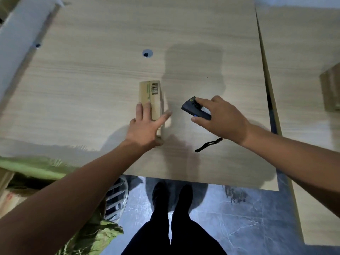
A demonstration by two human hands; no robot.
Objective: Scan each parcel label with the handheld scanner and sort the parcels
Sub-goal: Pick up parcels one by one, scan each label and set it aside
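A pale wood-grain table (110,70) fills most of the view, and everything else is placed against it. A second table (303,52) of the same finish stands just beside its right edge, a thin dark gap between them. Beyond its left edge runs a white panel (16,39); below its near-left corner lie green sacks (36,168), and at its near edge the person's dark trouser legs (171,227) stand on a grey marbled floor (248,218).

On the table, a little right of the middle and toward the near edge, lies the parcel (150,94) — a long, narrow cardboard box, its length running away from the person. A barcode label (155,88) sits on its top face at the far end. The left hand (143,127) rests on the near half of the parcel, fingers spread apart: two lie flat on the top face while the thumb reaches over the right side.

Just right of the parcel, apart from it, the right hand (222,118) is closed on the handheld scanner (195,109) — forefinger on top, thumb at the near side — with the scanner's front end turned toward the parcel. Whether the scanner touches the tabletop cannot be told. Its black wrist strap (207,144) trails on the table below the wrist.

A small round hole (147,53) marks the table farther back.
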